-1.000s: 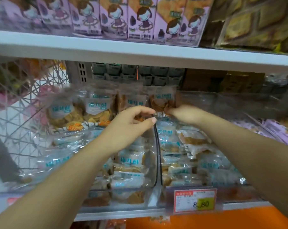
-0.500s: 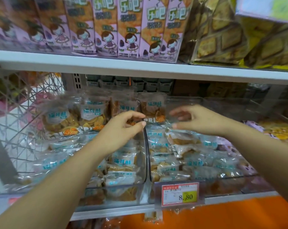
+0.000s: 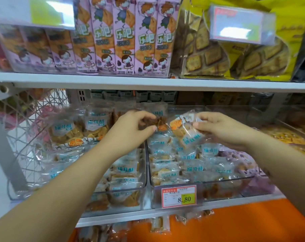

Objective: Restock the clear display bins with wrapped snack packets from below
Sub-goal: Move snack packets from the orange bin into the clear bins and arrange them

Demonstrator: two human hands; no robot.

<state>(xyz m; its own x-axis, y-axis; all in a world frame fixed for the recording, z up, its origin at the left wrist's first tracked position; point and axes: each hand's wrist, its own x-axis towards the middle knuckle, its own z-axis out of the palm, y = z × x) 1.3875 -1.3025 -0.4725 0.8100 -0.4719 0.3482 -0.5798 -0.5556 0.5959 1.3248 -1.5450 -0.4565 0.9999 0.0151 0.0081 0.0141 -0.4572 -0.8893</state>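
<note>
Over 2 clear bins [image 3: 223,180]: left hand [image 3: 130,131] pinches upright packet [image 3: 159,119], right hand [image 3: 221,127] grips tilted packet [image 3: 187,132].

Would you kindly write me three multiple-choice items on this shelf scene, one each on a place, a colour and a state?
1. The 8.80 price tag hangs on: A) the left clear bin; B) the right clear bin; C) the wire rack.
2. The tall boxes on the upper shelf are mostly: A) pink; B) green; C) black.
3. The right hand: A) is empty; B) presses the price tag; C) holds a wrapped snack packet.
Answers: 1 B, the tag sits on that bin's front wall; 2 A, their faces are pink with cartoon figures; 3 C, fingers and thumb pinch the packet above the right bin.
</note>
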